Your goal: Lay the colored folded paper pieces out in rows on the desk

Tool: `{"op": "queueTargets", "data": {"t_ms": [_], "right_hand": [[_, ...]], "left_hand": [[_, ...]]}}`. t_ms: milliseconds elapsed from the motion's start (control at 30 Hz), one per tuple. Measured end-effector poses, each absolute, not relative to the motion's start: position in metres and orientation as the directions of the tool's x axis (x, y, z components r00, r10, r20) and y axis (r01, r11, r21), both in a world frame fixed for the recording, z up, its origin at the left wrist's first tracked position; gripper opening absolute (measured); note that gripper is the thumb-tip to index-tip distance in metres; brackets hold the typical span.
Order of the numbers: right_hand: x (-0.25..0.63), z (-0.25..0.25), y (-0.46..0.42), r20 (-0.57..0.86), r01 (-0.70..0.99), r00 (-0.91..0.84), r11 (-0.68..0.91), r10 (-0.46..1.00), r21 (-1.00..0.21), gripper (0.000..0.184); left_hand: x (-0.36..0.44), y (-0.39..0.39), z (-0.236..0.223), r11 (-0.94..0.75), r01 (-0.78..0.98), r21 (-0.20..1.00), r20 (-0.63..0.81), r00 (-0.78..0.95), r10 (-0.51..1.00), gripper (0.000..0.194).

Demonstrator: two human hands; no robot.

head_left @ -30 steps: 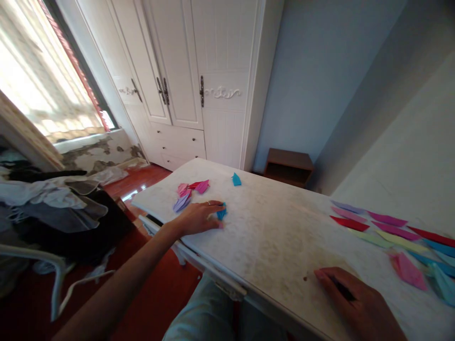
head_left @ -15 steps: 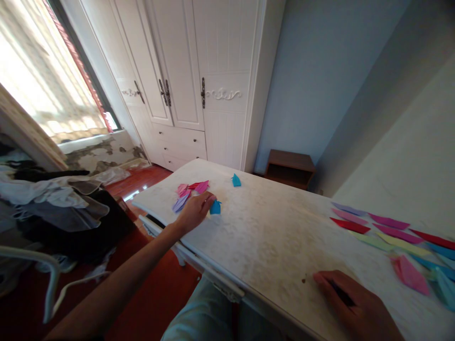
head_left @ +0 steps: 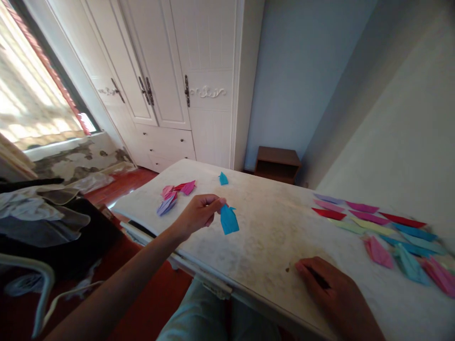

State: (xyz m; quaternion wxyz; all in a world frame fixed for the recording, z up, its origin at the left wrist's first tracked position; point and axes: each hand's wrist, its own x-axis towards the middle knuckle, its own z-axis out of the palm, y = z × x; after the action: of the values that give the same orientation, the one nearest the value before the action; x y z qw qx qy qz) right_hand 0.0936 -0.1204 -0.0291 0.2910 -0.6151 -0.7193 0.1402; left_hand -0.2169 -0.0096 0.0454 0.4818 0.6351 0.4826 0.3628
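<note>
Grip of the left hand (head_left: 197, 215): pinched between thumb and fingertips on the upper corner of a blue folded paper (head_left: 229, 221), at the centre of the frame. Right hand (head_left: 332, 293), lower right, lies with fingers loosely curled; nothing visible is in it, though its palm side is partly hidden, so whether it is fully closed cannot be told. Risks, as judged: the hold takes only one corner, so a slack pinch could let the piece slip or swing, and a hard one could crease or tear thin paper. Carried low towards the left of the frame, it could also brush the lilac piece (head_left: 167, 205) and disturb it. Condition of the blue paper: bright, even in colour, flat-looking, with a nearly straight lower edge and small pointed tips at the top (its clearance over the surface (head_left: 263, 232), if any, cannot be judged). No tear is discernible.
</note>
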Motion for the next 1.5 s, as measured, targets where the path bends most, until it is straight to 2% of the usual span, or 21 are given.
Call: {"op": "queueTargets", "data": {"t_ms": [333, 533, 733, 933, 1067, 1167, 1267, 1333, 1500], "right_hand": [[0.083, -0.023, -0.121, 0.260, 0.821, -0.091, 0.220, 0.961, -0.526, 0.025], [0.082, -0.021, -0.121, 0.267, 0.811, -0.103, 0.237, 0.958, -0.535, 0.019], [0.081, -0.021, -0.120, 0.251, 0.803, -0.088, 0.218, 0.964, -0.555, 0.014], [0.082, -0.021, -0.118, 0.241, 0.797, -0.091, 0.216, 0.966, -0.563, 0.013], [0.082, -0.023, -0.118, 0.257, 0.820, -0.100, 0.226, 0.961, -0.526, 0.013], [0.081, -0.023, -0.118, 0.282, 0.834, -0.096, 0.232, 0.955, -0.500, 0.012], [0.080, -0.022, -0.118, 0.288, 0.846, -0.098, 0.232, 0.953, -0.481, 0.014], [0.080, -0.023, -0.119, 0.289, 0.846, -0.110, 0.242, 0.951, -0.476, 0.014], [0.081, -0.024, -0.120, 0.299, 0.839, -0.103, 0.244, 0.949, -0.486, 0.015]], "left_hand": [[-0.108, 0.017, 0.038, -0.084, 0.238, 0.968, -0.052, 0.514, 0.856, 0.032], [-0.012, 0.040, 0.020, -0.244, 0.291, 0.925, -0.019, 0.678, 0.734, 0.026], [0.054, 0.049, -0.003, -0.477, 0.356, 0.804, 0.030, 0.776, 0.630, 0.030], [0.075, 0.048, -0.004, -0.606, 0.414, 0.679, 0.129, 0.746, 0.654, 0.035], [0.064, 0.034, -0.001, -0.684, 0.449, 0.575, 0.239, 0.708, 0.665, 0.034], [0.049, 0.020, -0.003, -0.838, 0.367, 0.403, 0.296, 0.814, 0.499, 0.041], [0.038, 0.010, -0.006, -0.938, 0.277, 0.207, 0.208, 0.925, 0.319, 0.040], [0.036, 0.008, -0.008, -0.956, 0.248, 0.155, 0.177, 0.945, 0.274, 0.038], [0.043, 0.011, -0.017, -0.970, 0.208, 0.125, 0.179, 0.957, 0.229, 0.033]]}}
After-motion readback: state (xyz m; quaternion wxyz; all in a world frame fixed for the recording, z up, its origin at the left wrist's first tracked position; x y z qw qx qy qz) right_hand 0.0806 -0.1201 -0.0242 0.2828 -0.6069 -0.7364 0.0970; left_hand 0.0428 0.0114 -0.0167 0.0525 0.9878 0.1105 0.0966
